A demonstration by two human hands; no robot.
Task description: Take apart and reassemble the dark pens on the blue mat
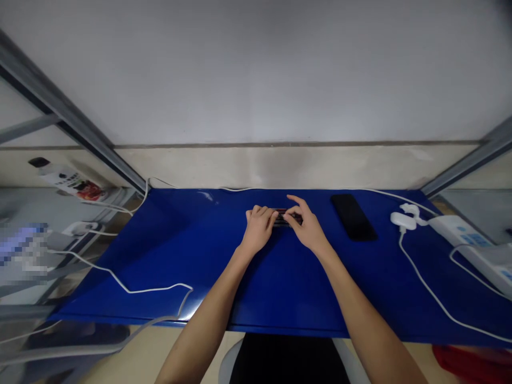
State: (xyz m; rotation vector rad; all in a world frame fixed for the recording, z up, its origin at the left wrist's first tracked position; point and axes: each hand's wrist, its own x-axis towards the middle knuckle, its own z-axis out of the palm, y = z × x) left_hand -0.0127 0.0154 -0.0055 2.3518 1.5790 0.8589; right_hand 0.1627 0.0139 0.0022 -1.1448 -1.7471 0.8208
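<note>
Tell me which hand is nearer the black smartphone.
Right. The right hand sits beside the black smartphone, on its left in view and not touching it; the left hand lies farther left, past the right hand.

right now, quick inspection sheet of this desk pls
surface: blue desktop, glossy, glare near front edge
job's things: small dark object with red parts, exact kind unclear, between the hands
clutter: black phone right of the hands; white power strip at right
grippers: left hand and right hand, both bare, fingers on the object
cables: white cable running from white plug toward front right; others along back edge and left
surroundings: white wall, metal frame bar, bottle with red label at left, red item below right
</note>
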